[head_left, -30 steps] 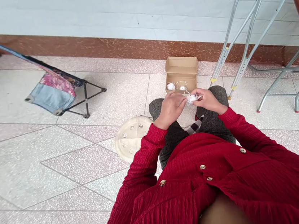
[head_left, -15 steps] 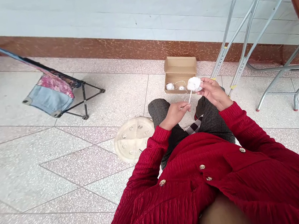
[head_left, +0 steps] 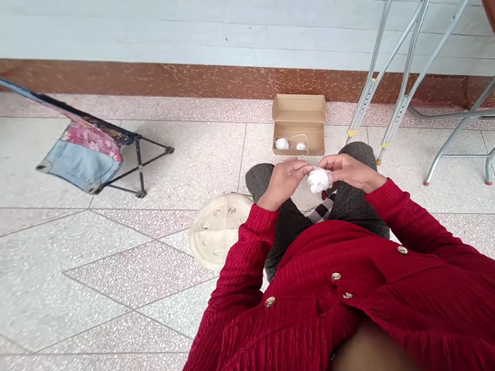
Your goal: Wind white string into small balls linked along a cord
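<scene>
- Seated person, knees apart; dark tweed trousers and red buttoned jacket fill the near middle of the view.
- Hands together over the lap: left hand and right hand meet from either side, fingertips on a white ball, pinching it between them.
- Ball sits just far of the lap, between the knees. Its material is hard to make out, and the fingers cover part of it.
- Open cardboard box on the tile floor, just beyond the hands, near the far edge of the knees. Two smaller white balls lie inside, with thin white cord looping around them; the cord is faint.
- Left of the left knee, touching the trouser leg or nearly so (can't tell): round beige studded lid, partly under the sleeve.
- Right side is tighter: aluminium crutches lean with tips near the right knee, and a metal-legged chair stands beyond them, cut off by the frame edge.
- Far left: folding chair with denim-and-floral seat, well apart from the hands.
- Far edge: brown skirting under a pale tiled wall.
</scene>
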{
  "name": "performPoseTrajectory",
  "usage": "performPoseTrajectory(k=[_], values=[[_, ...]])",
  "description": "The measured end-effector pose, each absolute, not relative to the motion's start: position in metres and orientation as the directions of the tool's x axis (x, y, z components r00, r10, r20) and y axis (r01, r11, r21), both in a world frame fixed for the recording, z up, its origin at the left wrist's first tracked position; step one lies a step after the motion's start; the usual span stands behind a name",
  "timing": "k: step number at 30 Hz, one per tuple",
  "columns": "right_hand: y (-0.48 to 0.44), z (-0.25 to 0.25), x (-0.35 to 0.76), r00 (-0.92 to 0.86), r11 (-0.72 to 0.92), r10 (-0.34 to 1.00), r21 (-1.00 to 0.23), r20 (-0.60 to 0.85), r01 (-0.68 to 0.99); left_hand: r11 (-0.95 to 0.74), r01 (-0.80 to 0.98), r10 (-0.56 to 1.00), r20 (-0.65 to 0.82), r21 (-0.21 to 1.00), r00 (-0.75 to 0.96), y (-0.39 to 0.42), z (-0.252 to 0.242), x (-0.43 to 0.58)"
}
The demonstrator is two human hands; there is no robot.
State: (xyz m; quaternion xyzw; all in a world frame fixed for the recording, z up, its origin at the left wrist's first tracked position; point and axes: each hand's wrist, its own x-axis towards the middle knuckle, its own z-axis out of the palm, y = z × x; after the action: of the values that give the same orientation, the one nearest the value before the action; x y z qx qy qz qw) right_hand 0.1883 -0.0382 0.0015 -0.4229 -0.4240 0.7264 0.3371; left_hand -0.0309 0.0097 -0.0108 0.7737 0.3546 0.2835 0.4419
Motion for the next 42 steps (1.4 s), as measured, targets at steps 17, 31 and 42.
performPoseTrajectory(k=[17, 31, 42], values=[[-0.032, -0.032, 0.183, -0.234, -0.234, 0.941, -0.969, -0.245, 0.074, -0.504, 0.327, 0.751, 0.219, 0.799, 0.623, 0.018, -0.003, -0.035], [-0.001, -0.003, 0.196, 0.209, -0.035, 0.978, -0.996, -0.016, 0.084, -0.344, 0.338, 0.772, 0.059, 0.876, 0.633, -0.006, -0.016, -0.026], [-0.035, -0.009, 0.180, -0.375, -0.182, 0.900, -0.973, -0.222, 0.141, -0.556, 0.412, 0.757, 0.234, 0.722, 0.610, 0.024, 0.005, -0.035]])
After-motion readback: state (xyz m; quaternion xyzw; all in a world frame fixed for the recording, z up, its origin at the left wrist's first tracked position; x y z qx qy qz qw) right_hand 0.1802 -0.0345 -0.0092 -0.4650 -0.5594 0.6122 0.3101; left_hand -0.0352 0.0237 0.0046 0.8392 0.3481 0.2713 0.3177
